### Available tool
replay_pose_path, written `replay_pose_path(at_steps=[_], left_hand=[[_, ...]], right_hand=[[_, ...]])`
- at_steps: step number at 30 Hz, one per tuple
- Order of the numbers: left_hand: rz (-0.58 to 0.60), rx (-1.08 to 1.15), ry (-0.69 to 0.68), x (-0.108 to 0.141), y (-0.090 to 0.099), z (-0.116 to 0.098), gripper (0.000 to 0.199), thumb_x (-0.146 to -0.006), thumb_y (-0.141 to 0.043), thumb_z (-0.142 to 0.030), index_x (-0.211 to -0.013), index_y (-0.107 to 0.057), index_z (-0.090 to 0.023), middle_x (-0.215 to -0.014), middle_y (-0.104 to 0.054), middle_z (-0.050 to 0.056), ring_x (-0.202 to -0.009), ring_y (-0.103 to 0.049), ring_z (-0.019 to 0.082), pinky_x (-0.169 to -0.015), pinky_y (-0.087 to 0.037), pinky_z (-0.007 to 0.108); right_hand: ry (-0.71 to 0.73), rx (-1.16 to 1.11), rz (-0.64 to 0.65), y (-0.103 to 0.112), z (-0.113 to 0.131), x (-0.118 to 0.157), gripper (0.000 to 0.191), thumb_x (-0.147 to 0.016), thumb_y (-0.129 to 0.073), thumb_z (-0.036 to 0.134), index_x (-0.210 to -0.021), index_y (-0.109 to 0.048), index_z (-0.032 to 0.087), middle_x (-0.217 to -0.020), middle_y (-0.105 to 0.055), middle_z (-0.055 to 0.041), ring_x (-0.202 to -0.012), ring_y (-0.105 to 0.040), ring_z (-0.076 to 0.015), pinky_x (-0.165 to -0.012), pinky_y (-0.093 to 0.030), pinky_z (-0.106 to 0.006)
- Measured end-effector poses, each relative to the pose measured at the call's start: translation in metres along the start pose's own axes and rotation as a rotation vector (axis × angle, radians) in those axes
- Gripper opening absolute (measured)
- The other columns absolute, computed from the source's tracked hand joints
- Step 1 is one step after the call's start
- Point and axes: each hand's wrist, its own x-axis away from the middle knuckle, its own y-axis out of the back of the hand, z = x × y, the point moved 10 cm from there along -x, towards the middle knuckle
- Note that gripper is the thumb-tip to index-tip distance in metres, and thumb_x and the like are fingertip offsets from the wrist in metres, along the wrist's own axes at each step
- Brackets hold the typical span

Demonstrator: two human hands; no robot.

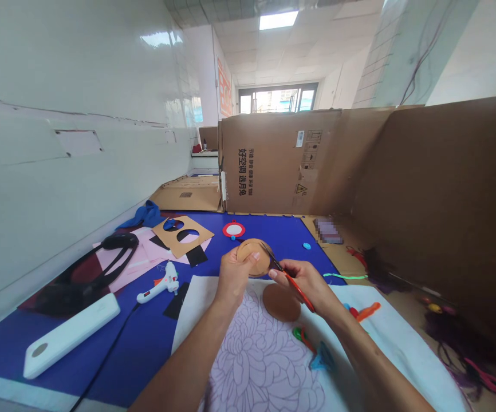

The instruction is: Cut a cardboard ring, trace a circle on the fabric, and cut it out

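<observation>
My left hand (233,273) grips a round tan cardboard disc (248,250) by its left and lower edge, with the thumb lying on its face. In my right hand (302,279) is a pair of scissors (298,290) with orange-red handles, fingers wrapped around them. The dark blades meet the disc's right edge. Below the hands, a second brown cardboard disc (281,303) lies on a white sheet printed with flower outlines (248,355). Near that disc sit a green curled piece (299,335) and a blue piece (322,357), their kind unclear.
A white glue gun (162,284), a long white device (71,336) and a black headset (119,246) lie to the left. Behind them is a cardboard piece with round holes (182,245). A red-rimmed white disc (233,230) lies ahead. Cardboard walls (274,166) stand behind and right.
</observation>
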Motion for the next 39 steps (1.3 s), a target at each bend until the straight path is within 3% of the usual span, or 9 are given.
replay_pose_path(at_steps=[16, 28, 39], left_hand=[[0.005, -0.031, -0.027, 0.0011, -0.0015, -0.0051, 0.036, -0.066, -0.092, -0.035, -0.095, -0.085, -0.016, -0.090, -0.083, 0.008, -0.079, -0.075, 0.022, -0.074, -0.060, 0.031], [-0.015, -0.044, -0.035, -0.0021, 0.0029, -0.0051, 0.037, -0.064, -0.094, -0.036, -0.093, -0.084, -0.016, -0.087, -0.081, 0.007, -0.077, -0.073, 0.022, -0.073, -0.058, 0.031], [0.068, -0.041, -0.030, -0.0016, -0.0045, -0.0057, 0.040, -0.065, -0.094, -0.037, -0.098, -0.084, -0.015, -0.092, -0.083, 0.009, -0.082, -0.076, 0.024, -0.078, -0.060, 0.033]], right_hand=[[0.000, 0.026, 0.002, -0.0020, 0.0063, 0.0012, 0.060, -0.077, -0.078, 0.076, -0.068, -0.053, 0.022, -0.058, -0.041, 0.0060, -0.051, -0.035, -0.0104, -0.045, -0.024, -0.025], [0.014, 0.011, 0.007, -0.0006, 0.0030, 0.0009, 0.057, -0.079, -0.082, 0.069, -0.066, -0.051, 0.023, -0.056, -0.041, 0.0063, -0.050, -0.033, -0.0101, -0.045, -0.021, -0.025], [0.047, 0.012, 0.011, -0.0028, 0.0047, -0.0021, 0.057, -0.078, -0.081, 0.071, -0.069, -0.054, 0.021, -0.063, -0.039, 0.0057, -0.059, -0.032, -0.0114, -0.050, -0.022, -0.025]])
